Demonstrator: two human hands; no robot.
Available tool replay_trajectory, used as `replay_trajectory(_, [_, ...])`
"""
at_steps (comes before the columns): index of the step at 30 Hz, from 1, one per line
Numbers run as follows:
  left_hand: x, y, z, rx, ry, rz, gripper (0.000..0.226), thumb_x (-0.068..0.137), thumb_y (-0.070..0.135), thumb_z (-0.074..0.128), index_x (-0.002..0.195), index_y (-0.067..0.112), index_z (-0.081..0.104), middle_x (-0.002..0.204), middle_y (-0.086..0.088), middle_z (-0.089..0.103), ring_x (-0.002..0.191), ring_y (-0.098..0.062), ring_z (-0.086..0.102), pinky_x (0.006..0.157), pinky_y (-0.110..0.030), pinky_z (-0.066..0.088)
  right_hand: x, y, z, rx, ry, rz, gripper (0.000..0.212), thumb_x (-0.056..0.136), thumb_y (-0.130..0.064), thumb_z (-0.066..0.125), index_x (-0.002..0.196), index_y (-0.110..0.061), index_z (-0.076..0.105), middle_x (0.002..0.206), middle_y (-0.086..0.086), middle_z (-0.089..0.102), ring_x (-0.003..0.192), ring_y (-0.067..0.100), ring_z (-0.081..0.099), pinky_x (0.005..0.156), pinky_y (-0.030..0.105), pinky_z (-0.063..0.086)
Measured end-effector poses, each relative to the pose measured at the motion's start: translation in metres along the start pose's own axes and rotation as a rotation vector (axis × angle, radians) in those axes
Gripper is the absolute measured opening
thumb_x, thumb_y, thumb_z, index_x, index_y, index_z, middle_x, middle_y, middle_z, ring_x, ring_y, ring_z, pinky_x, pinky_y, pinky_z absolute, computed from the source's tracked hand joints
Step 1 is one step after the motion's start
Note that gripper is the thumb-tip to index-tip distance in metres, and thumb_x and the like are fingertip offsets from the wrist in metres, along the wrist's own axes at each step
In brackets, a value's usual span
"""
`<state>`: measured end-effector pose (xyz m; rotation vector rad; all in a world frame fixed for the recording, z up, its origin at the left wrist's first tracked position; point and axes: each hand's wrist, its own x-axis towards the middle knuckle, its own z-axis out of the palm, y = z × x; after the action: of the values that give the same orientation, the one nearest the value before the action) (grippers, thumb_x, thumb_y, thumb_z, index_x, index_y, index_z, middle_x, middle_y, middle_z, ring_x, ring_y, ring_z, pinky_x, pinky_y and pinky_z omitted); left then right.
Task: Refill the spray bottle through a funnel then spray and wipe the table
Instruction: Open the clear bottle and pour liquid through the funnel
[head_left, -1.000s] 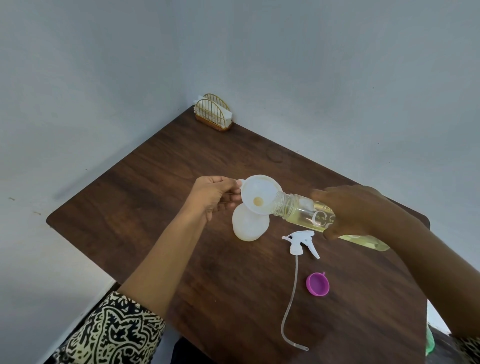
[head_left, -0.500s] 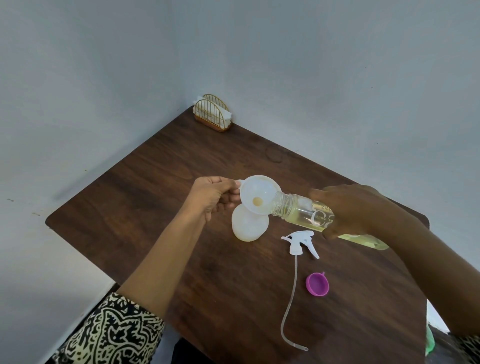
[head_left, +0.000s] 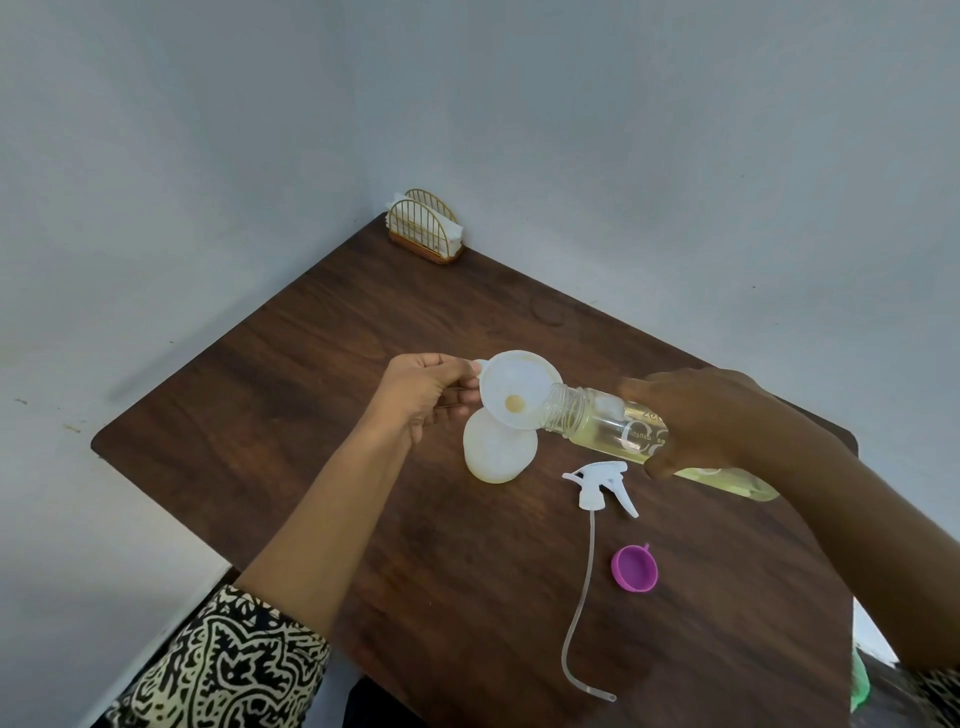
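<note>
Near the middle of the dark wooden table (head_left: 311, 389), the white spray bottle (head_left: 498, 460) is being kept upright with its top off, and a white funnel (head_left: 519, 384) is being held over its neck. The funnel's small side tab is being pinched by the left hand (head_left: 426, 395), thumb above and fingers curled beneath, so that the wide mouth is being tilted toward the camera. A yellowish spot is being shown at the funnel's hole. Whether the spout is seated in the neck cannot be told, as the join is being hidden by the funnel's bowl.

From the right, a clear refill bottle (head_left: 597, 426) is being gripped round its body by the right hand (head_left: 701, 421). It is being held nearly level, its open threaded mouth against the funnel's right rim, with pale yellow liquid lying along its lower side. Whether liquid is passing into the funnel cannot be told.

Just right of the spray bottle, the white trigger head (head_left: 597, 480) is being left lying on the table, its thin dip tube (head_left: 584, 597) trailing toward the near edge. A purple cap (head_left: 635, 568) is being left mouth-up right of the tube, apart from it. A gold wire napkin holder (head_left: 423, 226) is being kept at the far corner.
</note>
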<state>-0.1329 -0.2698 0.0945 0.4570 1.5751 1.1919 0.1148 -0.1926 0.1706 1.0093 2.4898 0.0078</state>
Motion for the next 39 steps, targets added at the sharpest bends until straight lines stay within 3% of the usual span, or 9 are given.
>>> replay_trajectory(13, [-0.0001, 0.0006, 0.0006, -0.005, 0.012, -0.008, 0.006, 0.086, 0.012, 0.073, 0.081, 0.007, 0.073, 0.062, -0.001, 0.074, 0.051, -0.007, 0.068, 0.047, -0.02, 0.053, 0.0012, -0.0003, -0.0021, -0.012, 0.005, -0.009, 0.058, 0.061, -0.051, 0.073, 0.109, -0.034, 0.044, 0.09, -0.013, 0.059, 0.08, 0.012, 0.058, 0.057, 0.024, 0.041])
replay_trajectory(26, [-0.0005, 0.0008, 0.0009, 0.0, 0.013, -0.006, 0.006, 0.086, 0.012, 0.072, 0.083, 0.007, 0.073, 0.063, -0.001, 0.074, 0.053, -0.007, 0.069, 0.048, -0.02, 0.054, 0.0004, -0.0029, -0.0036, -0.02, 0.009, -0.003, 0.056, 0.065, -0.049, 0.074, 0.111, -0.034, 0.045, 0.077, -0.015, 0.047, 0.072, 0.008, 0.049, 0.047, 0.018, 0.022])
replay_trajectory(32, [-0.0002, 0.0005, 0.0007, -0.005, 0.013, -0.008, 0.006, 0.085, 0.012, 0.073, 0.082, 0.007, 0.073, 0.063, -0.001, 0.074, 0.052, -0.007, 0.069, 0.047, -0.02, 0.053, 0.0014, -0.0017, -0.0025, -0.023, 0.015, -0.019, 0.058, 0.065, -0.05, 0.073, 0.112, -0.034, 0.045, 0.082, -0.016, 0.05, 0.074, 0.008, 0.049, 0.047, 0.018, 0.023])
replay_trajectory(39, [-0.0005, 0.0002, 0.0004, -0.01, 0.009, -0.006, 0.006, 0.085, 0.011, 0.073, 0.081, 0.008, 0.073, 0.062, -0.001, 0.073, 0.051, -0.007, 0.069, 0.047, -0.02, 0.053, 0.0035, 0.001, 0.0, -0.032, 0.036, -0.032, 0.058, 0.061, -0.052, 0.074, 0.109, -0.035, 0.045, 0.075, -0.015, 0.046, 0.071, 0.009, 0.049, 0.047, 0.019, 0.022])
